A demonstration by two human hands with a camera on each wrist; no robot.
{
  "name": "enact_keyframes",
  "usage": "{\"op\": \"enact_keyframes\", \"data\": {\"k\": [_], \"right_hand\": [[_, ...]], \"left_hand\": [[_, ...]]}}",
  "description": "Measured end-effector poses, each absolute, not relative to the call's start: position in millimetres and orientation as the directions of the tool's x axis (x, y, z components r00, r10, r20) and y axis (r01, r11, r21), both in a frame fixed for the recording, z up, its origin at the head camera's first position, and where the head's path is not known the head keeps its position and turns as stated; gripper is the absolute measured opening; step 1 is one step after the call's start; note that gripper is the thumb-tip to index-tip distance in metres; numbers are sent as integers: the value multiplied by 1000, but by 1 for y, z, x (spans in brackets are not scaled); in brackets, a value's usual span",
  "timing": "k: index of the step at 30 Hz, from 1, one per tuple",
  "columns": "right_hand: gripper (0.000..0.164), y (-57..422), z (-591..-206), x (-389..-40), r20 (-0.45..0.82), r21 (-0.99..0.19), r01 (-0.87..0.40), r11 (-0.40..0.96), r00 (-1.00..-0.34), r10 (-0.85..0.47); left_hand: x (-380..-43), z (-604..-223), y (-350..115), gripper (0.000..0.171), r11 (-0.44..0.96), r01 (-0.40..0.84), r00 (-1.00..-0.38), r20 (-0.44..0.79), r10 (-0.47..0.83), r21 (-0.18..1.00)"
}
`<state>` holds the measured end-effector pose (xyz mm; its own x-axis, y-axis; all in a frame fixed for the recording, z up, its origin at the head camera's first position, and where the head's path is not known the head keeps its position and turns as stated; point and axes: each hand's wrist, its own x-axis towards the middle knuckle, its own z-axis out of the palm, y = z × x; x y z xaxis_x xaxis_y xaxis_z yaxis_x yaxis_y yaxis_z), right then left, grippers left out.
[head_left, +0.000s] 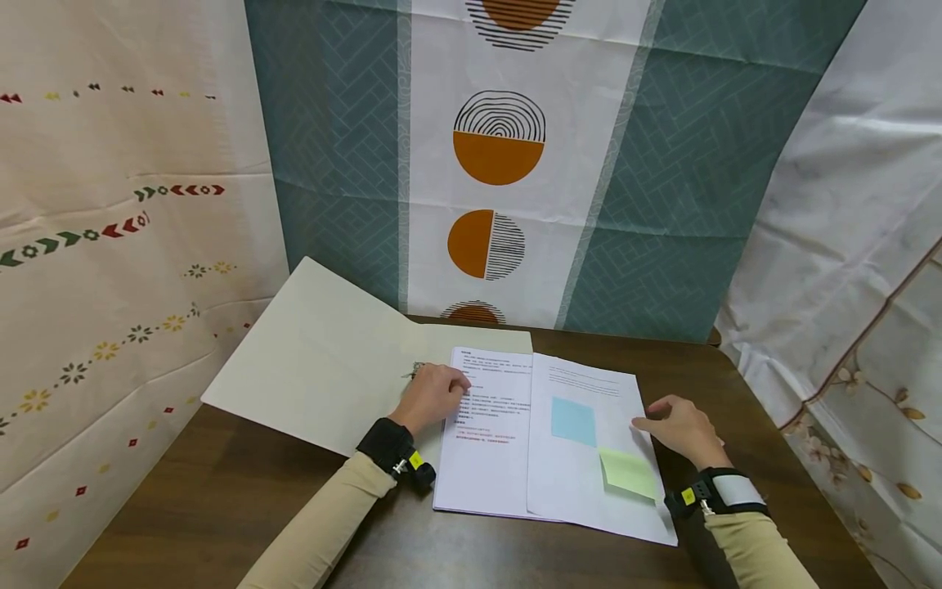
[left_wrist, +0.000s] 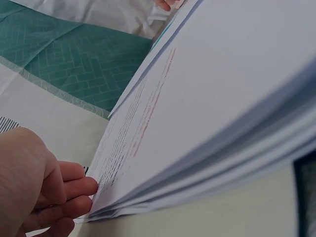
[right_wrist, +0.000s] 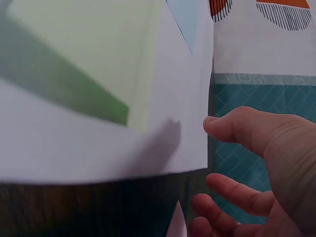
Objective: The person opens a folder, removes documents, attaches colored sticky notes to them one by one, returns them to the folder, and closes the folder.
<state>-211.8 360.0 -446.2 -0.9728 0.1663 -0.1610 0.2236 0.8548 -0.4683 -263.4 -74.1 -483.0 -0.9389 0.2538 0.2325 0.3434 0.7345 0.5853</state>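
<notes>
An off-white folder (head_left: 324,352) lies spread on the table, its cover to the left and a metal fastener (head_left: 414,370) near its fold. Over its right part sits a stack of printed pages (head_left: 482,478), with black and red lines of text. My left hand (head_left: 434,397) rests at the stack's left edge, fingers loosely bent against the paper. To the right lies a white sheet (head_left: 562,491) bearing a blue sticky note (head_left: 573,421) and a green sticky note (head_left: 629,474). Beside that sheet's right edge is my right hand (head_left: 684,429), thumb and fingers apart, gripping nothing.
The brown wooden table (head_left: 184,507) extends around the folder and papers. Behind it hangs a teal and white patterned cloth (head_left: 334,164). Patterned pale cloths hang at the left (head_left: 132,270) and right (head_left: 846,286).
</notes>
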Motion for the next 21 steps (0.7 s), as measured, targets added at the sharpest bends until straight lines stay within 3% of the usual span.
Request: {"op": "enact_keyframes", "data": {"k": [12, 21], "right_hand": [[76, 387, -436, -208, -162, -449, 190, 873, -978, 130], [106, 397, -430, -200, -190, -369, 193, 909, -973, 130]], "left_hand": [[-264, -482, -75, 23, 742, 314, -949, 206, 237, 592], [-264, -483, -73, 23, 744, 296, -955, 181, 234, 599]]}}
